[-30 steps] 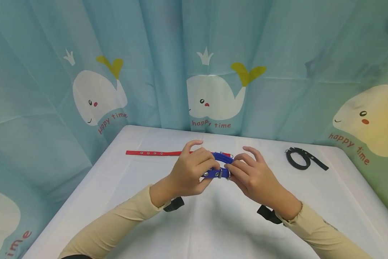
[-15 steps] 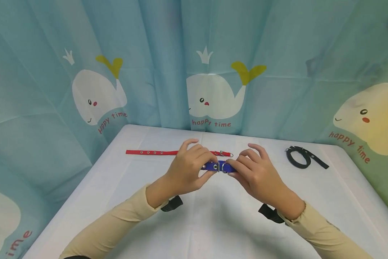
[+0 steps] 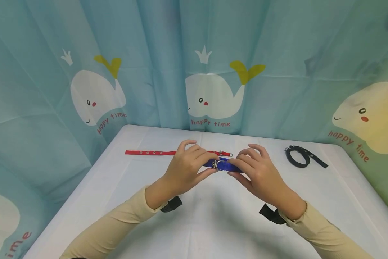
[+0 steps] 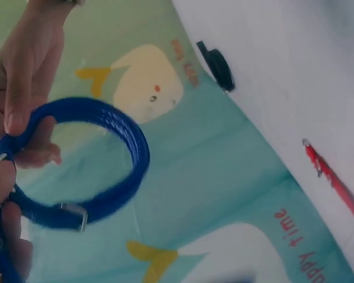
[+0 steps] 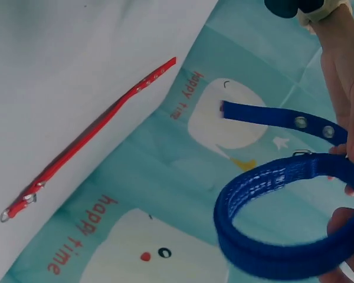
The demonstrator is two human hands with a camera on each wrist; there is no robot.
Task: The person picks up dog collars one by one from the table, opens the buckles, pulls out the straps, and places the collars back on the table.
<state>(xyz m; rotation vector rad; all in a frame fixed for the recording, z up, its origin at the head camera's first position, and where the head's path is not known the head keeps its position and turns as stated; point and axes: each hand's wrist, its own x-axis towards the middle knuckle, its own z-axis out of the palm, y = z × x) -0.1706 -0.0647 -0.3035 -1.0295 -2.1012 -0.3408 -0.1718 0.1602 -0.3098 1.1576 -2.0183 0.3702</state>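
Observation:
A blue collar point(image 3: 227, 166) with a metal buckle and D-ring is held up over the table between both hands. My left hand point(image 3: 185, 169) pinches it at the buckle side, thumb below and fingers above. The right hand point(image 3: 262, 175) grips the strap just right of the D-ring. In the left wrist view the blue collar point(image 4: 143, 154) forms a round loop with a metal keeper on its lower side. From the right wrist view, the collar's free end point(image 5: 256, 113), with metal eyelets, sticks out past the loop. Fingers partly hide the buckle.
Behind the hands a red collar point(image 3: 148, 153) lies stretched out on the white table point(image 3: 200, 223). To the right lies a black collar point(image 3: 297, 164), coiled with one end sticking out. A blue curtain point(image 3: 168, 54) with whale prints hangs behind the table.
The blue collar has tipped so that its loop looks flatter, and its buckle and ring have shifted slightly left. Both hands keep hold; the right has shifted slightly right.

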